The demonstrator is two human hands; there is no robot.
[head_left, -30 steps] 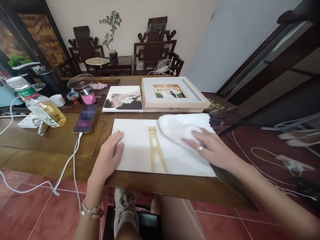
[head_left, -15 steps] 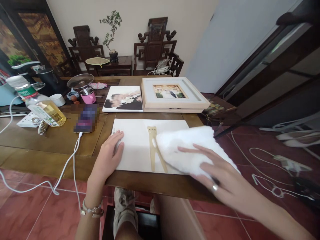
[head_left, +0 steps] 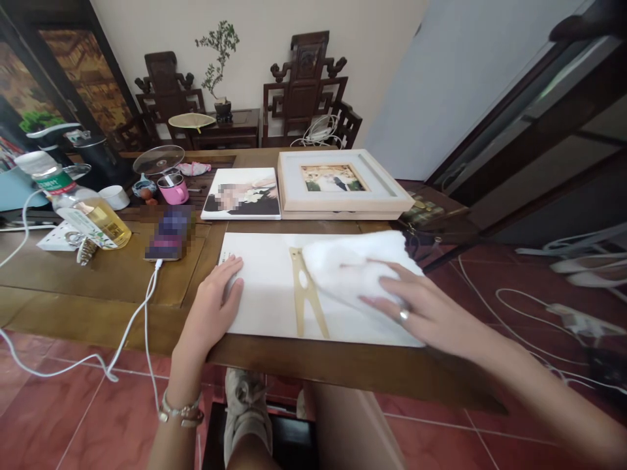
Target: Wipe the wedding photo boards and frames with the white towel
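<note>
A flat white board (head_left: 259, 281) lies near the table's front edge, with a tan two-legged shape (head_left: 297, 287) on its middle; whether that shape is printed or a separate piece I cannot tell. My left hand (head_left: 215, 297) rests on the board's left end, fingers stretched out and holding nothing. A fluffy white cloth (head_left: 337, 261) lies bunched over the right part of the board. My right hand (head_left: 416, 303), wearing a ring, grips this cloth from the right, fingers curled into it and partly blurred. The cloth hides part of the board beneath.
Behind the board stand a photo panel (head_left: 240, 194) and a framed picture (head_left: 343, 183) on a pale wooden box. To the left are a phone (head_left: 169, 235) on a white cable, a tilted-looking bottle (head_left: 93, 215) and a pink mug (head_left: 174, 189). Dark wooden chairs stand beyond.
My right hand and the cloth have moved left and slightly away from me, uncovering the board's lower right corner. My left hand has stayed in place.
</note>
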